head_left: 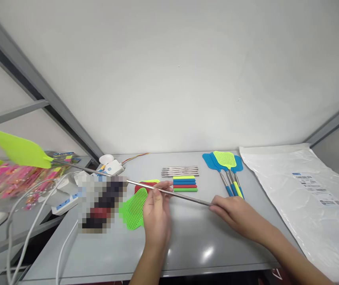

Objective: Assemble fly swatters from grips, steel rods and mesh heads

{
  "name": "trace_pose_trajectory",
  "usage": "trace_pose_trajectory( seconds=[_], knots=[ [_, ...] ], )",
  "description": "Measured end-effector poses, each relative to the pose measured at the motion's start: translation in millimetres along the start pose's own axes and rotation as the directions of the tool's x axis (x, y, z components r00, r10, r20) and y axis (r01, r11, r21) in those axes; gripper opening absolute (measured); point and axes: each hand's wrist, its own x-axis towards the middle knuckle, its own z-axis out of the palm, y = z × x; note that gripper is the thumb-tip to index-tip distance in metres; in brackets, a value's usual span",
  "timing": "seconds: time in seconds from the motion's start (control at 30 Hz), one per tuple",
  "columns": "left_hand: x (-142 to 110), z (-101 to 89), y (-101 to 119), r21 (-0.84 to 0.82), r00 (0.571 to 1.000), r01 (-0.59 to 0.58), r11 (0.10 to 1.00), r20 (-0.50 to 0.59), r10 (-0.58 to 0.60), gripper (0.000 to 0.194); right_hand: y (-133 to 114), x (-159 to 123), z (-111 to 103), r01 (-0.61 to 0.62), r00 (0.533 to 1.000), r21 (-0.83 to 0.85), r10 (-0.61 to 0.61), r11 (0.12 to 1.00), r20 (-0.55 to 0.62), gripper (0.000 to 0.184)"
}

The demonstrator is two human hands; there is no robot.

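Observation:
A fly swatter with a long metal telescopic rod [184,196] and a yellow-green head [23,150] stretches across the view, its head up at the far left. My left hand [157,209] is closed around the middle of the rod. The rod's bare right end is pinched in the fingers of my right hand [236,215]. Below and behind my left hand lie a green swatter head [136,209] and a red one [141,187], partly hidden. Just beyond the rod are coloured handle grips [184,182] in a row and several short metal rods [179,171].
Several swatters with handles [229,174] lie at the back right beside a large white plastic bag [300,198]. On the left are a power strip [65,204], white cables [27,233], a white adapter [114,166] and pink bagged items [18,178]. A blurred patch [101,206] covers something on the table.

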Motion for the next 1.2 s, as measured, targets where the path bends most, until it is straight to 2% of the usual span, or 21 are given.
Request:
trace_pose_trajectory(
  seconds=[0.07, 0.13, 0.33, 0.47, 0.53, 0.6, 0.67, 0.73, 0.9, 1.07, 1.2],
  knots=[
    [-7.0, 1.4, -8.5, 0.032, 0.995, 0.087, 0.996, 0.049, -0.088, 0.029, 1.0, 0.2, 1.9, -0.012, 1.0, -0.003, 0.012, 1.0, 0.002, 0.032],
    [-10.6, 1.7, -13.2, 0.056, 0.992, 0.1, 0.993, 0.072, -0.104, 0.029, 1.8, -0.8, 3.8, -0.015, 1.0, -0.014, 0.015, 1.0, 0.004, 0.031],
    [7.8, -3.3, -2.9, 0.052, 0.996, -0.053, 0.997, -0.064, 0.056, 0.026, 11.6, -12.8, 1.5, -0.046, 0.999, -0.042, 0.046, 0.998, 0.012, 0.031],
    [16.7, -2.0, -2.0, 0.026, 0.996, -0.068, 0.997, -0.062, 0.069, 0.026, 19.6, -19.8, -0.7, -0.069, 0.998, -0.064, 0.069, 0.996, 0.008, 0.032],
    [12.0, 3.4, -9.2, 0.011, 0.999, -0.019, 1.0, -0.028, 0.019, 0.027, 21.7, -20.2, 1.6, -0.078, 0.997, -0.09, 0.078, 0.993, -0.011, 0.032],
    [2.9, 10.4, -19.4, 0.044, 0.994, 0.086, 0.995, 0.06, -0.089, 0.028, 22.0, -18.7, 5.5, -0.084, 0.996, -0.108, 0.082, 0.991, -0.023, 0.031],
    [-6.3, 16.5, -28.5, 0.104, 0.967, 0.194, 0.976, 0.15, -0.208, 0.031, 21.0, -16.5, 9.2, -0.085, 0.996, -0.117, 0.083, 0.989, -0.023, 0.03],
    [-11.6, 19.9, -32.6, 0.134, 0.952, 0.215, 0.967, 0.19, -0.238, 0.033, 20.1, -15.2, 11.5, -0.081, 0.997, -0.122, 0.078, 0.989, -0.026, 0.028],
    [-5.6, 18.7, -19.5, 0.081, 0.983, 0.095, 0.992, 0.151, -0.107, 0.03, 22.7, -19.0, 10.4, -0.061, 0.997, -0.13, 0.054, 0.99, -0.052, 0.027],
    [3.9, 16.5, -6.1, 0.076, 0.981, 0.07, 0.995, 0.175, -0.082, 0.03, 28.6, -26.4, 8.3, -0.079, 0.995, -0.126, 0.071, 0.989, -0.064, 0.028],
    [10.2, 11.5, 1.4, 0.064, 0.99, 0.008, 0.998, 0.139, -0.017, 0.031, 32.8, -31.7, 8.0, -0.111, 0.99, -0.053, 0.106, 0.992, -0.091, 0.029]
  ],
)
